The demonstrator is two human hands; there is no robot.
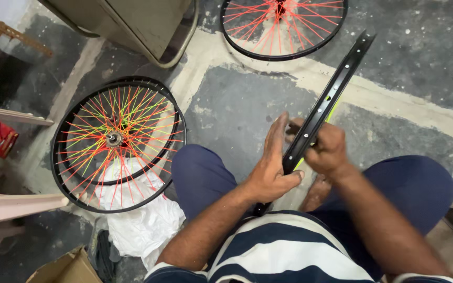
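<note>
The patchy grey concrete floor (247, 105) carries two black spoked wheels. One wheel with red and yellow-green spokes (117, 142) lies on crumpled white plastic sheet (142, 222); another with red spokes (284, 26) lies farther away.
</note>
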